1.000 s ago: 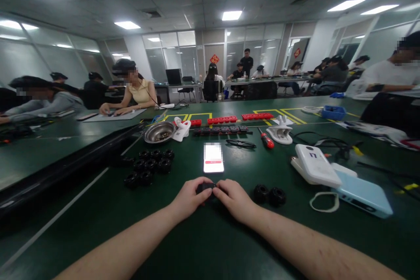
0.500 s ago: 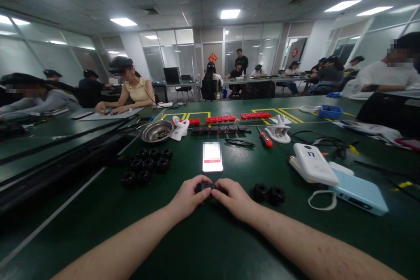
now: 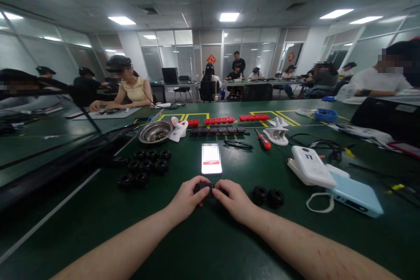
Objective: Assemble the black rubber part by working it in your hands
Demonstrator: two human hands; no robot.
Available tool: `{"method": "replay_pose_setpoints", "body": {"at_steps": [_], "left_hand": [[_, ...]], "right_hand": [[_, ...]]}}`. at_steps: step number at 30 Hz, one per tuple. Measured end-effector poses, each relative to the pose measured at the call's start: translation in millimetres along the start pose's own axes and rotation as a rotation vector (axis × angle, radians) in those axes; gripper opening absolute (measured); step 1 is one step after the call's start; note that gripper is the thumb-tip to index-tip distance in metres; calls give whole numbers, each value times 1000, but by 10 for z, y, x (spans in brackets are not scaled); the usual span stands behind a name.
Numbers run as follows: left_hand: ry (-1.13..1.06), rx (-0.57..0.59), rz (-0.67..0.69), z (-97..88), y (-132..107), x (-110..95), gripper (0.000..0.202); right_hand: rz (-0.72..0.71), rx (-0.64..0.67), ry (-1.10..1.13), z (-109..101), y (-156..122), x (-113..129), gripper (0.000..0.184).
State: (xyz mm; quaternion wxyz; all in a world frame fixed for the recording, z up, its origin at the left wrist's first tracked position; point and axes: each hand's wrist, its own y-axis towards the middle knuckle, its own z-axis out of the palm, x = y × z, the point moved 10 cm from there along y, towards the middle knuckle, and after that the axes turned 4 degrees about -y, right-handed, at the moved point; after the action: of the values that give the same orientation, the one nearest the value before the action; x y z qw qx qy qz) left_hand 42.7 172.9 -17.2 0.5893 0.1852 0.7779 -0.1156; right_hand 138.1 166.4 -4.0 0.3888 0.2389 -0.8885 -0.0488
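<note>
My left hand (image 3: 187, 196) has its fingers wrapped round a small dark part (image 3: 206, 187), whose exact kind is mostly hidden. On the right side of that part, the thumb and forefinger of my right hand (image 3: 233, 197) pinch at its edge. Both hands meet low over the green table. Just beyond them lies a phone (image 3: 211, 159) with a lit screen. Two black ridged wheels (image 3: 275, 198) sit close by on the right, and several more black wheels (image 3: 146, 166) stand in rows on the left.
Farther back are a metal bowl (image 3: 155, 133) of small parts, red strips (image 3: 219, 120), a black strip (image 3: 219, 131), glasses (image 3: 238, 145) and a red screwdriver (image 3: 263, 141). At right, a white device (image 3: 313, 167) rests by a light-blue box (image 3: 357, 193) and cables. Other people sit around.
The view has tilted up slightly and shifted. Both hands stay together at the dark part, with the fingers only slightly shifted.
</note>
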Motion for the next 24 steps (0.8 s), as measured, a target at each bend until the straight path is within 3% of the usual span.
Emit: {"method": "replay_pose_setpoints", "body": {"at_steps": [3, 13, 24], "left_hand": [[-23, -12, -5, -17, 25, 34, 36], [29, -13, 23, -8, -7, -28, 29], [-30, 1, -31, 2, 58, 32, 31]], "right_hand": [[7, -4, 26, -1, -9, -4, 9], [-8, -5, 18, -18, -7, 17, 26], [-18, -34, 67, -12, 21, 11, 11]]}}
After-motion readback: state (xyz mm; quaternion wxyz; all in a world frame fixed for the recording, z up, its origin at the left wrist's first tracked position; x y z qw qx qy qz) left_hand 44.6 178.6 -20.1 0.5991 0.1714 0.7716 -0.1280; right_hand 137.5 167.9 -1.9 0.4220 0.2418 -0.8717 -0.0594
